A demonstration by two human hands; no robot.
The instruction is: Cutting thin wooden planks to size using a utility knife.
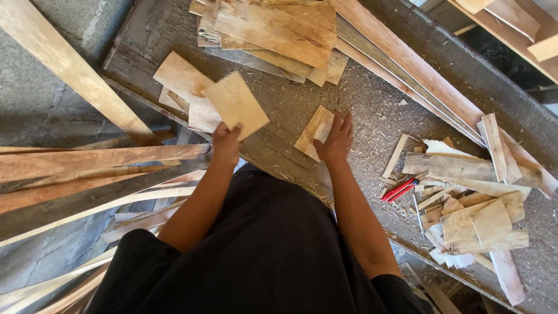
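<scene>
My left hand (225, 141) grips a wood panel (236, 104) toward twelve o'clock; my right hand (335, 139) lies open on a wood offcut (314, 131) pointing one o'clock.

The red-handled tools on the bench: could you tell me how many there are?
1: a red-handled tool lies in the sawdust beside the scrap-wood pile, past the right hand. Others may be hidden.

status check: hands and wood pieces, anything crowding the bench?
Left hand holds a thin wood piece up. Right hand flat on another piece on the bench. Offcut pile and red tool to the right.
</scene>
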